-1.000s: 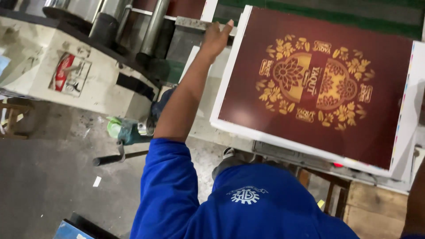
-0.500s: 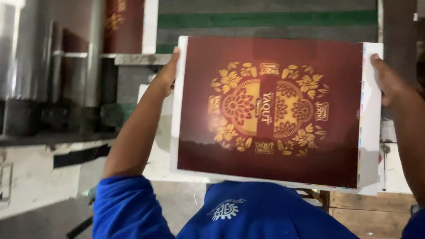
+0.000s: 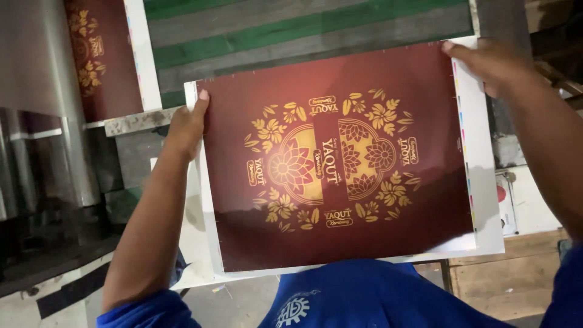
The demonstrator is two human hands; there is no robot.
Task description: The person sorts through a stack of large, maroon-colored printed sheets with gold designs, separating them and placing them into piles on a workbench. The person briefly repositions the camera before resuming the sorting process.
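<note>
We hold the printed sheet [image 3: 340,164] up flat before us: left hand [image 3: 185,124] pinches its left edge, right hand [image 3: 489,64] grips the top right corner. Sheet is lifted clear of the machine [image 3: 42,140]; not yet set down anywhere

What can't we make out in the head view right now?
- Left hand: its fingers sit behind the printed sheet, so only the thumb and the back of the hand show.
- Right hand: the grip under the sheet's far corner is covered by the hand itself.
- Whatever lies below the sheet is blocked by it.
- Second printed sheet, upper left: cut off by the top edge.
- Machine rollers, left: dark, detail lost.
</note>
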